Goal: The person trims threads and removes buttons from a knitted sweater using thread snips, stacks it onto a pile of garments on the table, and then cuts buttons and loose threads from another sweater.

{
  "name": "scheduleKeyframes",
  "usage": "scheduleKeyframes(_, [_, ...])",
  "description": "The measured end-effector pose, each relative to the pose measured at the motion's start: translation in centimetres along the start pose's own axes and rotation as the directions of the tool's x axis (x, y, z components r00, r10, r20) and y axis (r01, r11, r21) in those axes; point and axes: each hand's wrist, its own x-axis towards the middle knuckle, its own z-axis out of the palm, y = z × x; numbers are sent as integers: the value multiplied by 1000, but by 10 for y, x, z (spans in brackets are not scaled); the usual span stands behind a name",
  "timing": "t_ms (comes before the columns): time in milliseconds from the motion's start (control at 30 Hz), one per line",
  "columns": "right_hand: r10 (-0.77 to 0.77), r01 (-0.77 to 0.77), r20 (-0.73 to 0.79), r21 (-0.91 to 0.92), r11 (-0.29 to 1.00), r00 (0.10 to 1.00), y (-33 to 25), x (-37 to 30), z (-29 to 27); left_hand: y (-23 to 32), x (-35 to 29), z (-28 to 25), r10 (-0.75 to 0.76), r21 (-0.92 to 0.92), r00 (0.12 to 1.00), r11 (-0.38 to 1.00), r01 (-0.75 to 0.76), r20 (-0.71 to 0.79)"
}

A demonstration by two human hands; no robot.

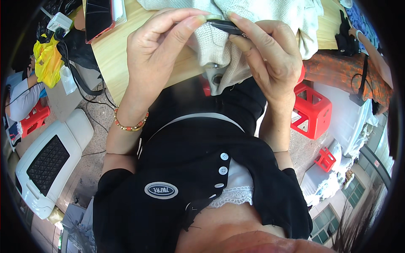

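A cream knitted garment (280,12) is bunched over the table edge and hangs down towards my lap. My left hand (152,50) pinches an edge of it between thumb and forefinger. Close by on the right, my right hand (272,55) grips small black thread snips (225,27), their pointed tip turned left, almost at the left fingertips. A thin dark thread (213,37) runs down over the knit just below the tip. Whether the blades touch the thread or the knit, I cannot tell.
The pale wooden table (113,57) carries a dark-screened phone (98,20) at the left. A yellow plastic bag (45,61), cables and a white-and-black seat (55,164) are on the left. A red stool (314,111) stands at the right. Another person's arm (373,52) reaches in at the far right.
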Motion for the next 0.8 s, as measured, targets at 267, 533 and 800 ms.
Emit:
scheduleKeyframes(267, [43, -44, 17, 80, 996, 999, 1, -6, 0, 0, 1, 1, -4, -19, 1000, 1000, 4, 14])
scheduleKeyframes(533, [80, -82, 21, 106, 991, 997, -1, -5, 1, -1, 1, 2, 13, -22, 1000, 1000, -12, 21])
scheduleKeyframes(800, [57, -57, 2, 46, 997, 998, 0, -5, 1, 0, 1, 4, 10, -30, 1000, 999, -10, 6])
